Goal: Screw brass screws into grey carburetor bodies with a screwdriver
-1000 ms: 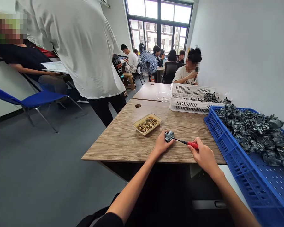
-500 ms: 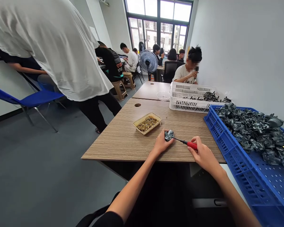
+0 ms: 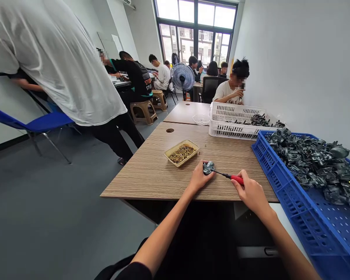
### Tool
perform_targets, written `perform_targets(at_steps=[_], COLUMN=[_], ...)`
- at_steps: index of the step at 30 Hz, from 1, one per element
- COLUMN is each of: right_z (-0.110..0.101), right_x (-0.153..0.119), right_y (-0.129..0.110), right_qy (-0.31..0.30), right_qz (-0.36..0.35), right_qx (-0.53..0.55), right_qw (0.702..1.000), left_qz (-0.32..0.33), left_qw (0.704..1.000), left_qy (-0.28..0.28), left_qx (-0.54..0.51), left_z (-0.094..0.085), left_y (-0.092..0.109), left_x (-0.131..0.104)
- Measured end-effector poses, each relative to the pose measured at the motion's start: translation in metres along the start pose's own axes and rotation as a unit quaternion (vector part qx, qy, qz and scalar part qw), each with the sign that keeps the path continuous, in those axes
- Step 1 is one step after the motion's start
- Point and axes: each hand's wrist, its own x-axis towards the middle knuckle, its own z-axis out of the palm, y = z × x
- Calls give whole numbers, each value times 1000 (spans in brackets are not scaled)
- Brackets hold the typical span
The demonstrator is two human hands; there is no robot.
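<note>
My left hand (image 3: 198, 178) is closed around a small grey metal carburetor (image 3: 209, 167), holding it at the tabletop. In my right hand (image 3: 252, 193) is a screwdriver (image 3: 236, 179) with a red handle and a dark shaft. It points left, and its tip meets the carburetor; the exact spot it touches is too small to make out. Just beyond my left hand stands a cream plastic tray (image 3: 179, 166) of small brass-coloured parts (image 3: 181, 153), too fine to name surely.
On the right a blue crate (image 3: 297, 206) holds a heap of carburetors (image 3: 312, 159). Behind it is a white crate (image 3: 233, 130) with dark parts. A person in a white shirt (image 3: 72, 66) stands left of the wooden table (image 3: 140, 177); another sits across it (image 3: 226, 91).
The standing person in the white shirt has shifted left, uncovering more of the seated people behind. My hands, the carburetor and the screwdriver stay almost where they were.
</note>
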Motion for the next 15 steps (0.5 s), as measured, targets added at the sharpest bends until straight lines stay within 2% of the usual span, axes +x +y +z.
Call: perform_targets(at_steps=[7, 11, 15], right_z=[-1, -1, 0], right_x=[-1, -1, 0], right_y=[5, 5, 4], right_qy=[-23, -28, -13], right_qz=[-44, -65, -52], right_qx=[95, 103, 85], right_qw=[994, 992, 995], left_qz=[6, 7, 8], left_qw=[1000, 1000, 1000], left_qy=[3, 1, 1], left_qx=[4, 2, 0], left_z=[1, 1, 1], left_y=[-1, 0, 1], left_x=[1, 1, 1])
